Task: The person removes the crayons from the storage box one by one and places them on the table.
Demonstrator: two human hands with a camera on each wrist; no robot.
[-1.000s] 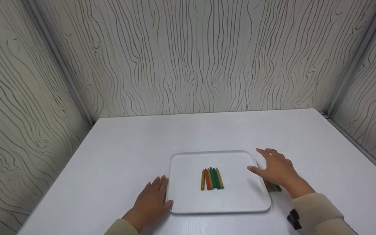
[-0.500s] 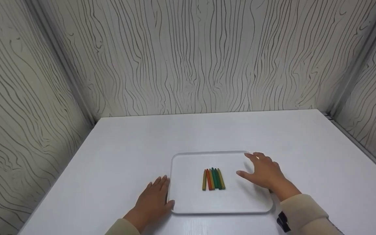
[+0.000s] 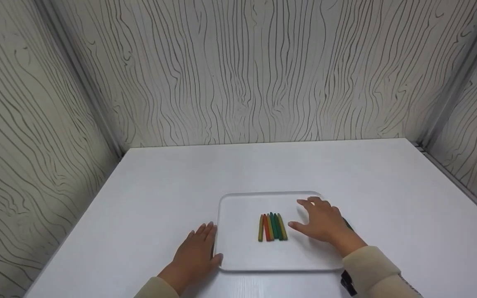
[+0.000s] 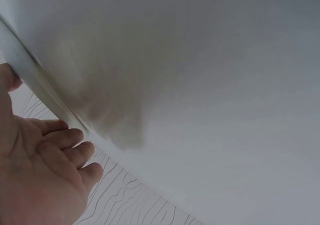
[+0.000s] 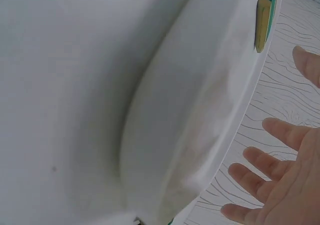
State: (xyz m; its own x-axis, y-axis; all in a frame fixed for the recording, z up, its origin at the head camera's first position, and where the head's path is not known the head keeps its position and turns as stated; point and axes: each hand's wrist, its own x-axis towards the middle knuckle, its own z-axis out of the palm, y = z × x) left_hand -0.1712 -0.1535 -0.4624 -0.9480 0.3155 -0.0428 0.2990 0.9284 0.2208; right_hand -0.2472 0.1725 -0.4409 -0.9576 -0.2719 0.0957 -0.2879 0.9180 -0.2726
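A white tray (image 3: 242, 258) lies on the table, with several crayons (image 3: 272, 227) side by side in its middle: yellowish, red and green ones. My left hand (image 3: 195, 252) rests at the tray's left edge, palm down, the thumb at the near left corner. In the left wrist view its fingers lie along the tray's side. Over the right part of the tray hovers my right hand (image 3: 321, 221), fingers spread and holding nothing, the thumb pointing toward the crayons. The right wrist view shows that hand's palm beyond the tray's wall (image 5: 160, 110), with a yellow crayon (image 5: 262, 25) near the top.
The white table (image 3: 160, 178) extends around the tray. Past its back and sides stand panels (image 3: 238, 74) with a wood-grain pattern. A dark green crayon end (image 3: 348, 224) shows just right of the tray, mostly hidden behind my right wrist.
My right hand has moved left, from beside the tray's right edge to above its inside, closer to the crayons. Its forearm now covers most of the pieces right of the tray. The left hand stays put.
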